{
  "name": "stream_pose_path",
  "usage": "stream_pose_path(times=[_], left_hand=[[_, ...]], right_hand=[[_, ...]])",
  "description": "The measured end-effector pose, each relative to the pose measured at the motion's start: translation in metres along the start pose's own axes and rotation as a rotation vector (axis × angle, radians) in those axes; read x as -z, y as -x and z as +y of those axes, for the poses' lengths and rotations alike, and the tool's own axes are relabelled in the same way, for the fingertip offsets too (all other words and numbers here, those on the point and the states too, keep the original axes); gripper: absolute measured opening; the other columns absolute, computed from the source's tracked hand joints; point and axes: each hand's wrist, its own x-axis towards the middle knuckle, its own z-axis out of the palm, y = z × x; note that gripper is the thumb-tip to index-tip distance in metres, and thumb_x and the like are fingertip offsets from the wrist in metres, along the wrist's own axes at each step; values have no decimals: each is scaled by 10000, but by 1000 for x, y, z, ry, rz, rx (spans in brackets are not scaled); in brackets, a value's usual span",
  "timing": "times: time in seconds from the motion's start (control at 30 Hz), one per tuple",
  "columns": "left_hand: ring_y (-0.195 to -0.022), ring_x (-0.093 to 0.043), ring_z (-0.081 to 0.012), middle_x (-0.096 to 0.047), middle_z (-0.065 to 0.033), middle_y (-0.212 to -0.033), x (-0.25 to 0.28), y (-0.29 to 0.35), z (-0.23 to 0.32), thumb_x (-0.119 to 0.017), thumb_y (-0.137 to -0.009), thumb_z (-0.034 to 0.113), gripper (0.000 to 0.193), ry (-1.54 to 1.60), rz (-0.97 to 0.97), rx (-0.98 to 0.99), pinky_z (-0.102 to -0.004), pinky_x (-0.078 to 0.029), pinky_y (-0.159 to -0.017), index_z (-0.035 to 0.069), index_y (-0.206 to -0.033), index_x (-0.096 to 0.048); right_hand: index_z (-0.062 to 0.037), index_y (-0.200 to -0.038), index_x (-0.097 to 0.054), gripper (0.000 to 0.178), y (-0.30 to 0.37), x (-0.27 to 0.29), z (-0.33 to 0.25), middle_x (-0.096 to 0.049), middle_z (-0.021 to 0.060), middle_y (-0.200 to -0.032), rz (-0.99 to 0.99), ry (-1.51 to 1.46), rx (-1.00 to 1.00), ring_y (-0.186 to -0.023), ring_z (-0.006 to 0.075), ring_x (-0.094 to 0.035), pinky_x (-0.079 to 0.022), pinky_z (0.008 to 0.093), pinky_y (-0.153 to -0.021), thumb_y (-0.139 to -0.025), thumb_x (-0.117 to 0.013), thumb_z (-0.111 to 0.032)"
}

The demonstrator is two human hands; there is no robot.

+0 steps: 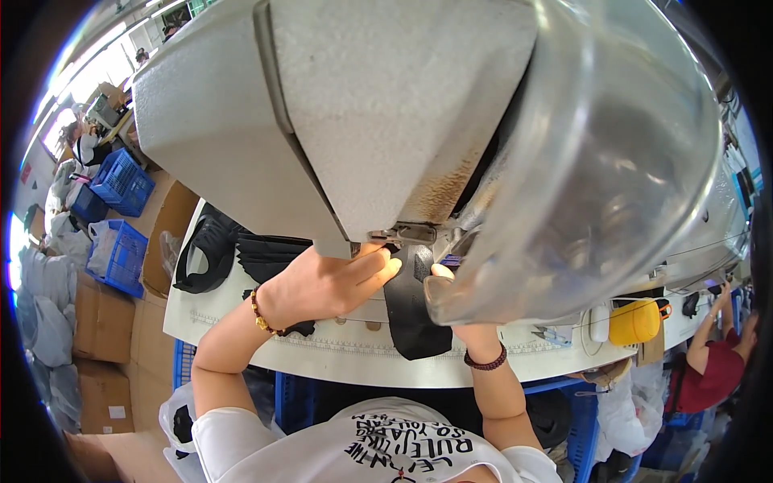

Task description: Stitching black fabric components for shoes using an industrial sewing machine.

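Observation:
A black, strap-like piece of material (415,314) lies under the sewing machine's (407,233) metal presser foot, its wide rounded end toward me. My left hand (334,282) is closed, fingers pinched at the piece's left edge right by the foot. From the right, my right hand (441,272) reaches in behind a cloudy clear shield (580,177). Only a fingertip shows plainly, beside the piece's right edge; its other fingers are hidden. More black cut pieces (270,256) lie stacked left of my left hand, next to a curved black piece (211,270).
A ruler strip (354,348) runs along the white table's (322,362) near edge. On the right are a yellow container (634,322) and a white bottle-like object (599,322). Blue crates (121,258) and cardboard boxes (105,322) stand at left. Another person (717,362) works at far right.

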Motion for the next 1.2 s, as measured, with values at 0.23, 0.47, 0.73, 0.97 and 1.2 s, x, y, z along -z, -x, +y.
stream_pose_path(times=[0.23,0.47,0.73,0.97,1.2], left_hand=[[-743,-580,-160,-536,-32,-850,3,-6,-6,-630,-679,50,259,112,48,23,-277,-479,-573,31,-937,-640],[-733,-585,-157,-597,-10,-845,11,-10,-7,-613,-700,47,216,51,77,41,-291,-479,-594,48,-914,-643],[-759,-601,-216,-650,-32,-902,-5,-2,-22,-635,-706,84,197,83,158,20,-336,-494,-645,73,-901,-658],[-764,-602,-223,-634,-23,-862,-2,-4,-22,-640,-692,93,220,105,199,-9,-337,-491,-631,93,-911,-660],[-754,-576,-187,-588,-14,-821,-2,-5,-9,-605,-645,90,263,-27,116,-1,-330,-480,-605,46,-900,-651]], right_hand=[[-39,-962,-609,195,-20,7,-18,-629,97,-897,49,342,515,-798,215,-622,-505,312,-689,-768,-636,-38],[-38,-1002,-600,234,-36,10,-17,-609,102,-880,138,371,503,-806,236,-605,-489,335,-723,-774,-635,-75],[-38,-1048,-590,283,-42,18,-9,-586,108,-860,118,445,494,-815,259,-585,-471,361,-762,-780,-635,-117],[-37,-1088,-581,328,-12,0,-45,-565,114,-843,-181,877,386,-823,279,-568,-454,383,-796,-786,-634,-155],[-1,-1252,-491,494,-16,3,-46,-598,132,-911,-325,821,383,-904,282,-565,-422,394,-870,-805,-636,-153]])
